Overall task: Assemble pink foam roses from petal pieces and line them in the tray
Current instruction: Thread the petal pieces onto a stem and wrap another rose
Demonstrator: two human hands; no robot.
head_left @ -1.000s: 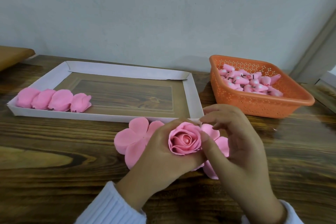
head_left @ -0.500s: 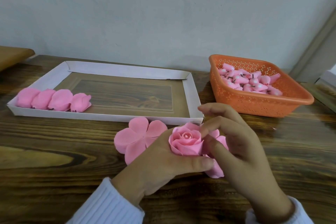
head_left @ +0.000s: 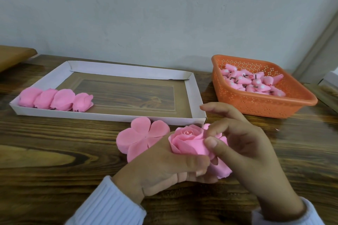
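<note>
On wooden table (head_left: 54,160), tray (head_left: 109,68) near wall (head_left: 146,14).

Matt pink foam rose (head_left: 190,141); white card tray (head_left: 193,95); perforated orange plastic basket (head_left: 256,104); glossy dark wood table (head_left: 45,151).

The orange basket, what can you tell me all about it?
The orange basket looks like plastic, squarish, with little holes dotted all over its walls and a smooth rim. It sits upright on the wooden table, right of the white tray, not touching it. Inside lies a heap of small pink rosebud pieces. No hand touches it.
</note>
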